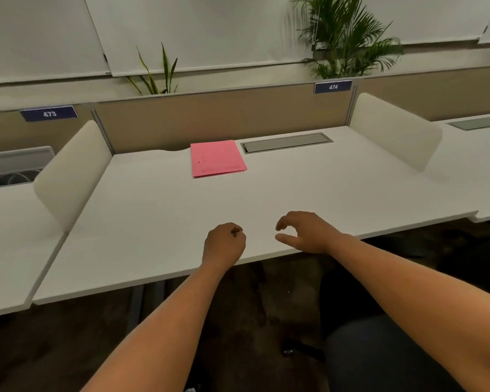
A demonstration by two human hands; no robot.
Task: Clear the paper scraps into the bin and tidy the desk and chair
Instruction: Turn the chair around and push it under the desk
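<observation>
- Hands are hovering over the near edge of the flat white rectangular desk top (266,193), set slightly apart from each other and not touching.
- Left hand (224,244) is curling into a loose fist with the fingers closed; whether anything is lying inside it cannot be told.
- Right hand (306,232) is spreading in an open claw, thumb and fingers apart, gripping nothing.
- Pink rectangular paper folder (217,158) is lying flat well beyond both hands, towards the back of the desk top, slightly to the left-hand side.
- Grey rectangular cable hatch (286,142) is sitting just beside the folder, beyond the right hand.
- White rounded side screens are standing far out to either side of the hands.
- Dark rounded chair part (379,349) is showing below the right forearm, under the desk edge.
- Paper scraps and bin are not appearing in view.
</observation>
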